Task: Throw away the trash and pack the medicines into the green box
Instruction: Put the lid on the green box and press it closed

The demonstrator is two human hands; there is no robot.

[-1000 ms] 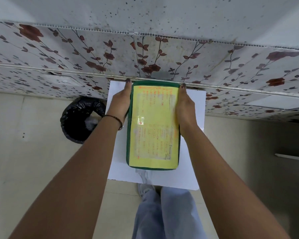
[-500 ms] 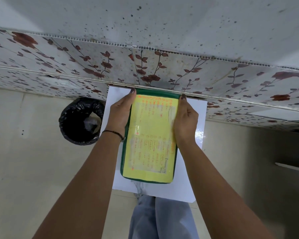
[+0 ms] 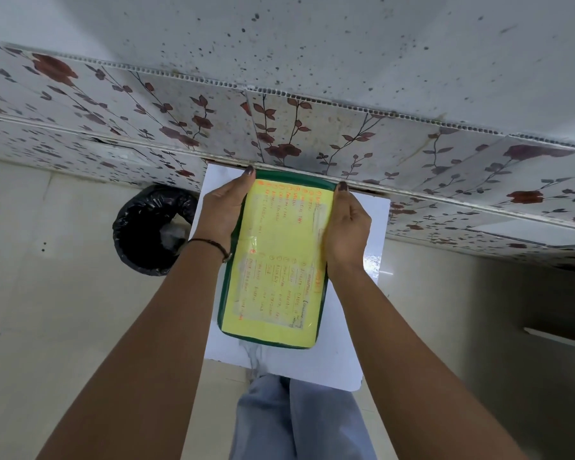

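Observation:
The green box (image 3: 276, 260) lies closed on a small white table (image 3: 356, 327), its lid covered by a yellow sheet with orange handwriting. My left hand (image 3: 224, 210) presses flat against the box's left side near its far end. My right hand (image 3: 346, 227) grips the right side opposite it. The far end of the box nearly touches the wall. No medicines or loose trash show; whatever is inside the box is hidden by the lid.
A bin lined with a black bag (image 3: 150, 230) stands on the floor left of the table, something pale inside it. A floral-patterned wall panel (image 3: 279, 134) runs directly behind the table. My legs in jeans (image 3: 296, 419) are below the table's near edge.
The box has tilted slightly, its near end swinging a little to the right, with both hands still holding its sides. The view has shifted down a bit.

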